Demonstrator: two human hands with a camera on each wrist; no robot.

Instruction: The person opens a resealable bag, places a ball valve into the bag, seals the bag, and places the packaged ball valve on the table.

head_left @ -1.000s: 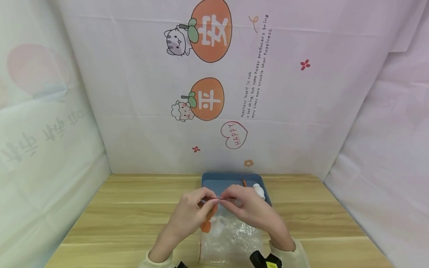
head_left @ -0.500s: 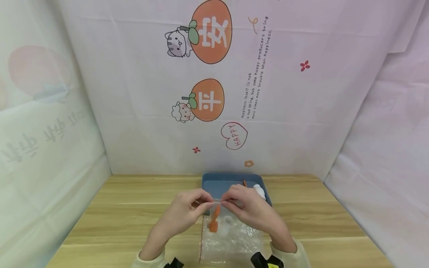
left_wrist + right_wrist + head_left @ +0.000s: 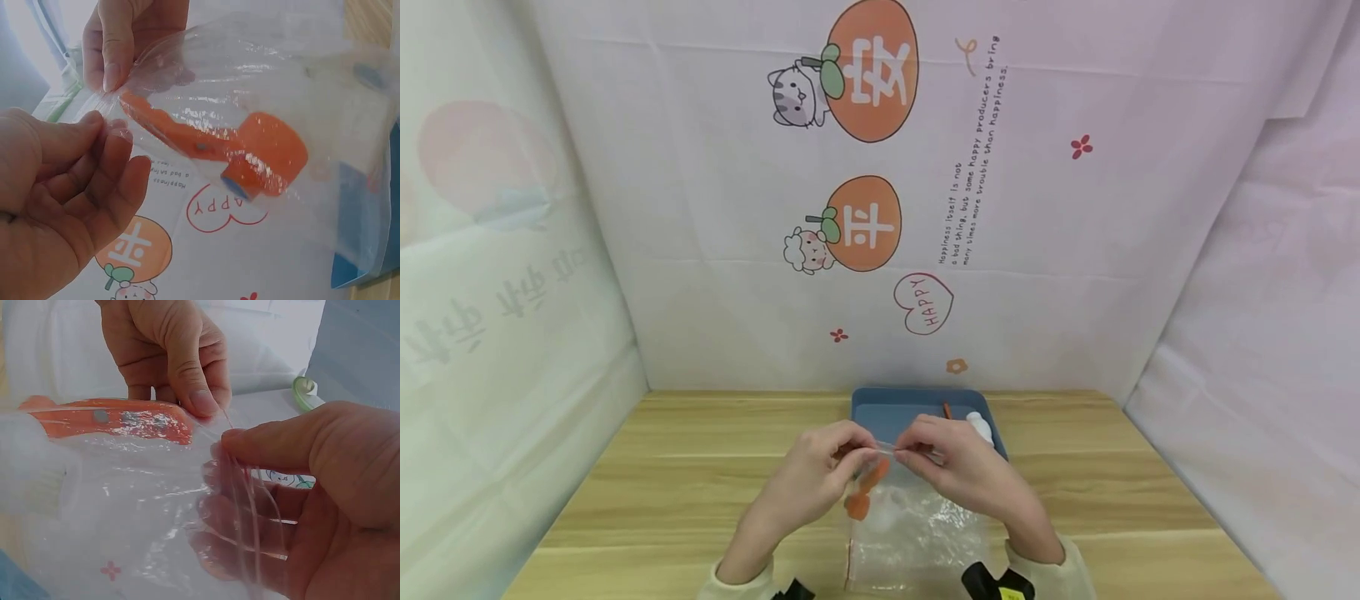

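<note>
A clear plastic zip bag (image 3: 925, 550) hangs from both hands. My left hand (image 3: 811, 475) pinches its top edge between thumb and fingers, and my right hand (image 3: 964, 467) pinches the same edge a short way to the right. Inside the bag lies an orange plastic toy (image 3: 269, 147) with a wavy grip, a blocky head and a blue tip, its kind unclear. The right wrist view shows a white piece with a ribbed end (image 3: 34, 465) through the film, left of the orange grip. Along the bag's edge, thin seal lines (image 3: 253, 519) run past the right fingers.
A blue tray (image 3: 868, 398) stands at the back of the wooden table (image 3: 715, 467), behind the hands. It holds a white bottle-like object (image 3: 979, 426) and a thin orange-brown stick (image 3: 947, 410). A printed white cloth (image 3: 1037, 250) rises behind the table and along both sides.
My left hand has drawn slightly left, stretching the bag's edge between the hands. The orange toy swung right, then back left. The right hand has hardly moved.
</note>
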